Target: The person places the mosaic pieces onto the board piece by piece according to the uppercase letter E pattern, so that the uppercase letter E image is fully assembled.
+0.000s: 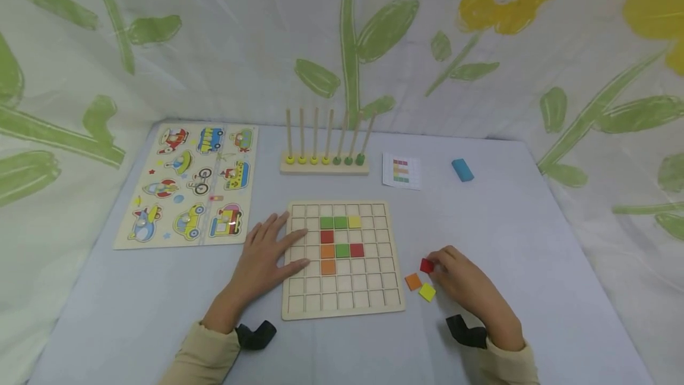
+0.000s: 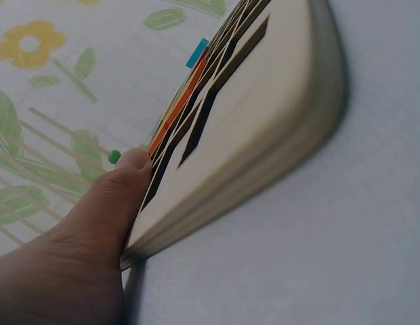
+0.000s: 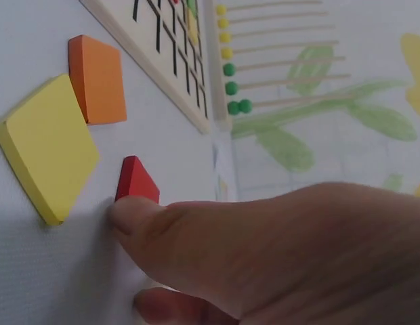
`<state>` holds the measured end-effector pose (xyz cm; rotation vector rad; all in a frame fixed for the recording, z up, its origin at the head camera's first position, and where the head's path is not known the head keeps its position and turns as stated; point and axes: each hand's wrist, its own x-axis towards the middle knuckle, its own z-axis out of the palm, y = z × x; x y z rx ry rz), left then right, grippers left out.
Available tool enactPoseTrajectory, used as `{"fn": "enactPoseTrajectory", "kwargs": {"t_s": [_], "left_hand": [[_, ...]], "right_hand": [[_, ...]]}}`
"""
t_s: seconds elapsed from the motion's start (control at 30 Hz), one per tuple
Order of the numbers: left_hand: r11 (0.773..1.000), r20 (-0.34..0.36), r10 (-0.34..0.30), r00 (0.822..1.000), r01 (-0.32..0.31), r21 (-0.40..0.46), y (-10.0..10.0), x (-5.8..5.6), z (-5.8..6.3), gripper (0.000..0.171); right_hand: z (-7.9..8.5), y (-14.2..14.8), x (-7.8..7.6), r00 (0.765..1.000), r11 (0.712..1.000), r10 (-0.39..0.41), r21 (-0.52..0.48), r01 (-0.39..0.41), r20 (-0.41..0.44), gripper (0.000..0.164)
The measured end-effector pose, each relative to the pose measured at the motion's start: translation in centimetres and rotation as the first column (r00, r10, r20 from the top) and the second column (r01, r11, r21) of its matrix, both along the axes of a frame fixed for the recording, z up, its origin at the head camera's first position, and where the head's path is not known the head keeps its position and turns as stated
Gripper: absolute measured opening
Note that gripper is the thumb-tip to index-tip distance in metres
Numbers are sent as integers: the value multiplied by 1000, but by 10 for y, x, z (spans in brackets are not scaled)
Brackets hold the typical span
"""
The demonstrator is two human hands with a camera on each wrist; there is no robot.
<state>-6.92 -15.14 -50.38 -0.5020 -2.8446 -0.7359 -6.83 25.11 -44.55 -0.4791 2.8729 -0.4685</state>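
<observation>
White backdrop — yellow flowers, green stems, leaves — pale tabletop

Puzzle board left of grid board; bead rack behind; loose tiles right.

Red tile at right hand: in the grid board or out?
Out: the right hand holds the red tile to the right of the grid board, near an orange tile and a yellow tile.

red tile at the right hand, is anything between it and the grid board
Only the orange tile, lying flat beside the right edge of the grid board, is partly between. Lifting the red tile in the right hand would likely clear it.
</observation>
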Motion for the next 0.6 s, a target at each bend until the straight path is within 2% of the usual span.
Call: {"fn": "enactPoseTrajectory", "kwargs": {"t_s": [0.33,0.5,0.6], "left_hand": [[1000,3,9,1000,-9,0,0,1,1,64],[1000,9,13,1000,-13,1,0,1,3,64],[1000,24,15,1000,-15,-3,0,1,3,64]], "right_hand": [[0,-5,-2,999,999,31,-4,-32,-34,28],[-1,-10,-3,992,996,81,-14,-83,-99,27],[1,-19,-4,990,993,102,-44,-107,-92,27]]}}
